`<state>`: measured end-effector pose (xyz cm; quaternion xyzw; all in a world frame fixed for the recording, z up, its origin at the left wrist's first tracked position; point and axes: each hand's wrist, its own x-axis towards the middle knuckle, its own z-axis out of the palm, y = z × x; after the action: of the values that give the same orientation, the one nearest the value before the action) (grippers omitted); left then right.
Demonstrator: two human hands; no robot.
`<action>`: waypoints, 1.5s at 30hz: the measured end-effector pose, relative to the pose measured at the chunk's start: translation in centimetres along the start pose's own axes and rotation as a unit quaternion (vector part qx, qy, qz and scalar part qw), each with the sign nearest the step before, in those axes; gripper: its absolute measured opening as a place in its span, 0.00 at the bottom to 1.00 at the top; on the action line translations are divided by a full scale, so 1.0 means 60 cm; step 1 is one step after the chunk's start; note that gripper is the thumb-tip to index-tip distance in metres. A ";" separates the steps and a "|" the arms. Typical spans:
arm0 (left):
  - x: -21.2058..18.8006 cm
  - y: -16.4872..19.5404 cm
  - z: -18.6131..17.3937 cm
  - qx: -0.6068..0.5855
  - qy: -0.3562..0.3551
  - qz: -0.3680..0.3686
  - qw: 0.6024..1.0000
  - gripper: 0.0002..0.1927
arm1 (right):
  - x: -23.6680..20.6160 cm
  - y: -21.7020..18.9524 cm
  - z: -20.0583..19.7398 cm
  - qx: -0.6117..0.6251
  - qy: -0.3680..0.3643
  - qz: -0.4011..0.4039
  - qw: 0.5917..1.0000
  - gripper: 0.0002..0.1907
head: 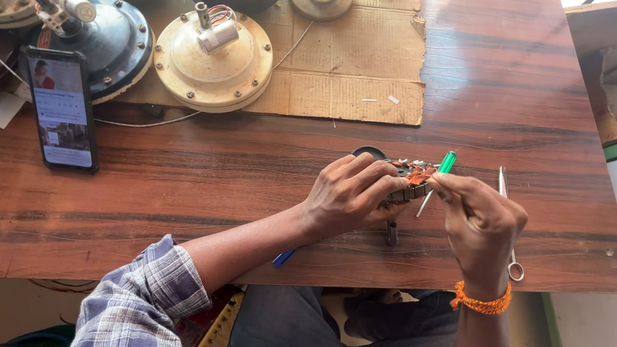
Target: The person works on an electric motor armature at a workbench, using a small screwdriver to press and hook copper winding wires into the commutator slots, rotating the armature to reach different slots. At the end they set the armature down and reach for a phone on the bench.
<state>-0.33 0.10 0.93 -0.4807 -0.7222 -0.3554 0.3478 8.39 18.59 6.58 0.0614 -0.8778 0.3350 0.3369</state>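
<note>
- Near the front edge of the wooden table (490, 102), right of centre: small motor stator (411, 180), a ring of steel laminations with copper windings showing on top, lifted slightly off the surface.
- Gripped by the left hand (349, 194), fingers curled snugly over its near rim and thumb under; closed firmly on it.
- Pinched in the right hand (479, 222): green-handled screwdriver (437, 180), fingers tight about the shaft, tip angled down toward the windings.
- Judging by the build, dense and heavy for its size, rigid at the steel core, so best taken by the outer laminated rim, as now.
- Copper coils and their thin enamel look fragile; a poor place to squeeze or scrape, and the tool tip could nick them.
- Standing just beneath the stator, a short metal sleeve or socket (392, 232), hard to make out exactly.
- Lying beside the right hand, slim metal tweezers or scissors (508, 221) with a ring end.
- Peeking out under the left forearm, a blue pen (284, 258).
- Farther left, a smartphone (62, 109) with lit screen flat on the table.
- Across the back, cream ceiling fan motor housing (212, 60) on torn cardboard (362, 54), more housings crowding alongside.
</note>
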 end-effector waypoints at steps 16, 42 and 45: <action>0.010 -0.026 -0.001 -0.632 -0.044 -0.453 0.627 0.54 | 0.069 -0.013 0.051 0.002 -0.129 0.051 0.990 0.06; 0.022 -0.008 -0.032 -0.138 -0.085 -0.067 0.985 0.33 | -0.115 0.055 0.069 0.151 0.078 0.284 0.943 0.03; 0.016 0.018 -0.016 -0.065 -0.036 -0.063 0.995 0.25 | -0.103 0.062 0.054 0.118 0.093 0.246 0.958 0.03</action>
<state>0.58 0.03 2.44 -0.4688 -0.7384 -0.4051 0.2662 10.08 18.68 -1.13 -0.1484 -0.7850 0.5129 0.3143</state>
